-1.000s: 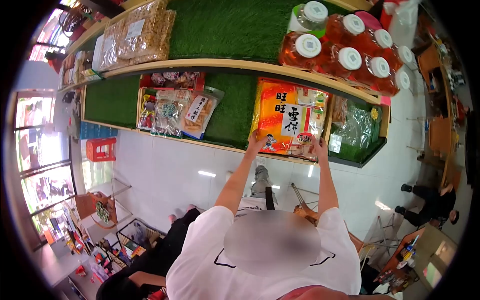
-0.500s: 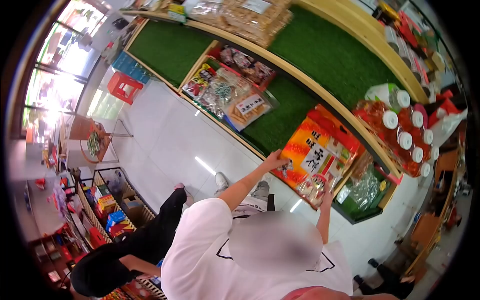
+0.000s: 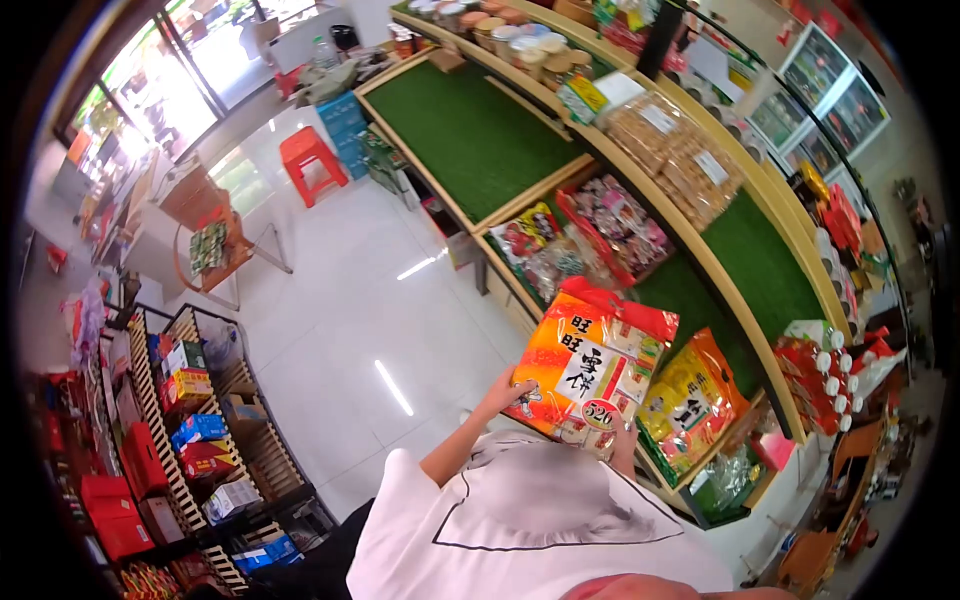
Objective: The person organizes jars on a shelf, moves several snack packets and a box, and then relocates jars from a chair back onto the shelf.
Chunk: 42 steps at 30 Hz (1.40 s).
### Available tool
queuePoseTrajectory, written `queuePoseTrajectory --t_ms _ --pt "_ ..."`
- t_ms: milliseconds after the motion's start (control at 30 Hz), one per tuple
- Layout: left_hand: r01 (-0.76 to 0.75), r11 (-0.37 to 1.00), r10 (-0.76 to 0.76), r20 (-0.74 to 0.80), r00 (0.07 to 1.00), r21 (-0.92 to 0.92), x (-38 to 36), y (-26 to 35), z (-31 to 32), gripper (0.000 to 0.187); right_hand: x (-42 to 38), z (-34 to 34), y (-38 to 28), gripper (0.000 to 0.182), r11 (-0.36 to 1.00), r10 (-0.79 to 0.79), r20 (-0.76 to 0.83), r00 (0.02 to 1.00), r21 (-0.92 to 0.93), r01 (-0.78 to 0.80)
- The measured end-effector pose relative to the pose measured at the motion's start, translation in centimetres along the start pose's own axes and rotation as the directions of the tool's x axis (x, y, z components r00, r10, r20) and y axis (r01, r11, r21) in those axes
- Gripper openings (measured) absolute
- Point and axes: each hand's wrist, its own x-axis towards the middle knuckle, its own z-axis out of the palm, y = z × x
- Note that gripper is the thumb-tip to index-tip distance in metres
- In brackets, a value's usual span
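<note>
Both hands hold a large orange-and-red bag of rice crackers (image 3: 575, 365) in front of my chest, tilted with its printed front up. My left hand (image 3: 502, 392) grips the left edge, its fingers curled round the side. On the lower right edge, my right hand (image 3: 624, 445) is closed and partly hidden by the bag. Just right of it, a yellow-and-orange snack bag (image 3: 690, 400) lies on the green-lined shelf (image 3: 700, 300). Beyond the held bag stands a red tray of wrapped sweets (image 3: 615, 225), beside several clear snack packets (image 3: 552, 265).
The wooden display's upper tier holds clear bags of snacks (image 3: 675, 150) and jars (image 3: 520, 42). Bottles with white caps (image 3: 815, 375) stand at the right end. A red stool (image 3: 310, 165), a chair (image 3: 220, 245) and slatted racks of boxed goods (image 3: 195, 400) stand to the left.
The rice cracker bag has come up off the shelf towards my chest, held in both hands. A yellow-and-orange bag now shows on the shelf. My view has shifted.
</note>
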Motion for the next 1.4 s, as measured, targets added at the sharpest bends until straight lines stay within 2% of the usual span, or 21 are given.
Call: queuePoseTrajectory --t_ms 33,200,333,533,633,767,800,900,967,1067,1133,1200,1333,1400 --pt "0.072 0.996 -0.074 -0.038 0.997 -0.047 -1.0 0.7 -2.3 0.054 0.4 2.5 0.0 0.043 0.999 0.017 0.038 0.999 -0.044 -0.016" --pt "0.107 0.985 -0.132 -0.189 0.973 -0.136 -2.7 2.5 -10.8 0.053 2.1 12.7 -0.2 0.039 0.992 0.021 0.291 0.957 -0.124 0.016" --pt "0.118 0.981 -0.156 -0.256 0.954 -0.157 -1.3 4.5 -15.7 0.053 4.9 18.2 1.8 0.038 0.995 0.057 0.287 0.956 -0.096 -0.030" --pt "0.044 0.996 -0.069 -0.337 0.939 -0.081 5.2 7.6 -23.9 0.051 11.0 29.4 1.7 0.040 0.994 0.087 0.352 0.932 -0.089 -0.059" --pt "0.080 0.994 -0.105 -0.416 0.903 -0.078 8.1 10.0 -28.7 0.049 14.3 36.9 -1.1 0.045 0.974 0.199 0.406 0.892 -0.180 -0.135" --pt "0.037 0.998 -0.061 -0.545 0.836 -0.056 11.3 12.7 -35.0 0.048 18.5 46.6 -1.2 0.046 0.980 0.197 0.539 0.819 -0.077 -0.185" --pt "0.016 0.999 -0.036 -0.580 0.814 -0.039 11.8 13.7 -36.1 0.045 18.2 49.0 -3.0 0.046 0.964 0.256 0.493 0.832 -0.197 -0.180" --pt "-0.031 0.992 -0.053 -0.624 0.780 -0.123 14.0 14.0 -39.2 0.038 21.3 53.2 -1.3 0.050 0.971 0.217 0.562 0.798 -0.210 -0.117" --pt "-0.049 0.984 -0.071 -0.637 0.767 -0.169 15.1 14.6 -40.8 0.035 22.5 55.7 -1.1 0.052 0.969 0.229 0.574 0.786 -0.208 -0.130" --pt "0.001 0.979 -0.134 -0.641 0.756 -0.204 17.1 15.4 -43.4 0.034 23.1 59.8 -2.5 0.043 0.967 0.223 0.600 0.768 -0.236 -0.097" --pt "0.001 0.974 -0.145 -0.618 0.773 -0.226 19.1 15.8 -46.1 0.034 24.2 62.4 -2.0 0.044 0.948 0.263 0.538 0.801 -0.300 -0.110" --pt "0.042 0.969 -0.175 -0.560 0.810 -0.242 21.5 16.6 -50.0 0.034 25.6 65.7 -0.8 0.046 0.949 0.185 0.538 0.822 -0.316 -0.007" --pt "0.101 0.971 -0.197 -0.491 0.849 -0.215 26.1 19.2 -58.0 0.039 26.7 73.7 -0.3 0.041 0.967 0.217 0.466 0.858 -0.223 -0.123" --pt "0.122 0.973 -0.197 -0.425 0.884 -0.197 29.3 20.4 -63.1 0.042 27.0 78.4 -0.8 0.041 0.968 0.208 0.432 0.878 -0.219 -0.122"
